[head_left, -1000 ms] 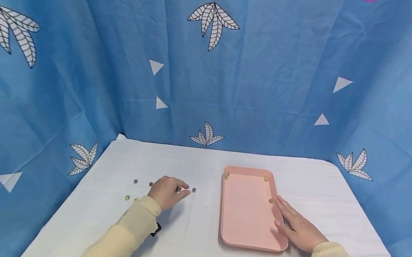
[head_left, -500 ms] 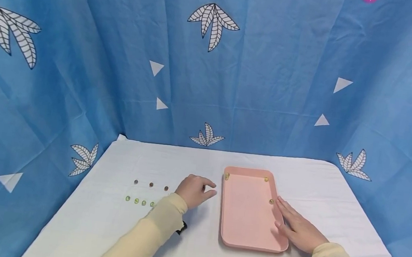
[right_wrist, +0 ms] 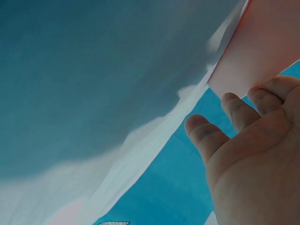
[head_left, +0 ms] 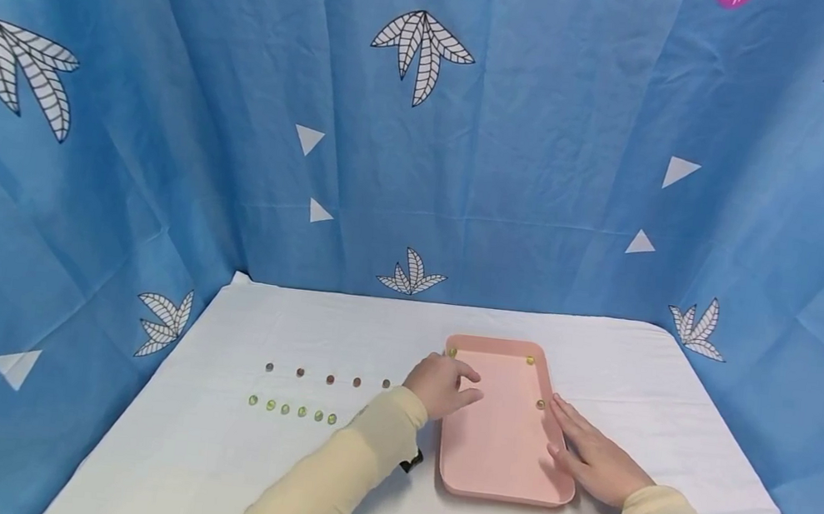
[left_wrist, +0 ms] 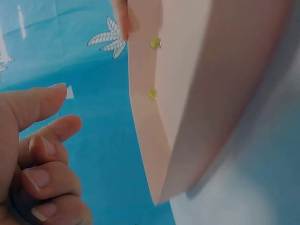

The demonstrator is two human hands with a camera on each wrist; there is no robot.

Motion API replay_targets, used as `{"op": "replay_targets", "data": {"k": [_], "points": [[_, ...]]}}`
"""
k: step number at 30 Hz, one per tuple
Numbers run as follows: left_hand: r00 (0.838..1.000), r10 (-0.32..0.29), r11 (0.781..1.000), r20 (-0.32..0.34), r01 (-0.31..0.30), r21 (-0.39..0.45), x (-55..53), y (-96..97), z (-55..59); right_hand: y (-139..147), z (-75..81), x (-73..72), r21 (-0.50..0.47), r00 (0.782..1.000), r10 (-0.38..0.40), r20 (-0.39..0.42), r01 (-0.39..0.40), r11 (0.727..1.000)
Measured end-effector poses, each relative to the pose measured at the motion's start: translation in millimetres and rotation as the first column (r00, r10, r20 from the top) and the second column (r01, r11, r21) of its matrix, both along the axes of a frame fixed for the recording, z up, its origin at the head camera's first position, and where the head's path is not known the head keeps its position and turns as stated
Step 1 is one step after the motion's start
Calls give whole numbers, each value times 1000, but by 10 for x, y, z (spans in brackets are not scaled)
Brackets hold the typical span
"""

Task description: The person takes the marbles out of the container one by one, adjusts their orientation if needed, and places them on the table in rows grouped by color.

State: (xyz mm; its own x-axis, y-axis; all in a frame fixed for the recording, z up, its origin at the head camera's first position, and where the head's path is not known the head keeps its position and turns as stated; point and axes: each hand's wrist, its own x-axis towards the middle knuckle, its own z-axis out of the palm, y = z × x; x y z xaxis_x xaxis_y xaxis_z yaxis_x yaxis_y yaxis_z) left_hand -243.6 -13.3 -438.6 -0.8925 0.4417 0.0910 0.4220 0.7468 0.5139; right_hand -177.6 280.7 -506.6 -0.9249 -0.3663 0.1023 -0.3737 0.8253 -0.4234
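Observation:
My left hand (head_left: 441, 387) is over the left rim of a pink rectangular tray (head_left: 496, 458). In the left wrist view, thumb and index finger of that hand stand apart with nothing between them, and the other fingers curl loosely. Inside the tray, small yellow glass beads sit along the walls: one bead (head_left: 452, 352) in the far left corner, another bead (head_left: 530, 360) at the far right and a third bead (head_left: 540, 404) by the right wall. My right hand (head_left: 598, 457) rests against the tray's right rim, its fingers extended along the side.
Left of the tray, several dark brown and grey beads (head_left: 330, 379) form a row on the white tabletop (head_left: 209, 470). Nearer, several green beads (head_left: 301, 411) form another row. A blue patterned curtain (head_left: 541, 178) encloses the back and sides.
My left hand has travelled right from above the dark row to over the tray's left rim, uncovering both rows of beads. The right hand has stayed at the tray.

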Motion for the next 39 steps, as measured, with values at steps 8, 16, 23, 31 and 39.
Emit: {"op": "replay_targets", "data": {"k": [8, 16, 23, 31, 39], "points": [[999, -45, 998, 19, 46, -48, -43, 375, -36, -14, 3, 8, -3, 1000, -6, 10, 6, 1000], [998, -64, 985, 4, 64, -161, -82, 709, -50, -7, -3, 14, -11, 1000, -8, 19, 8, 1000], [998, -55, 972, 25, 59, -229, -139, 884, -102, 5, -11, -4, -5, 1000, -6, 9, 6, 1000], [995, -91, 957, 30, 96, -273, -209, 1036, -166, 11, -12, 1, 13, 999, 3, -47, -2, 1000], [995, -61, 944, 82, 84, -319, -291, 1163, -326, -27, -22, 14, 38, 997, -41, -63, 44, 998]]}}
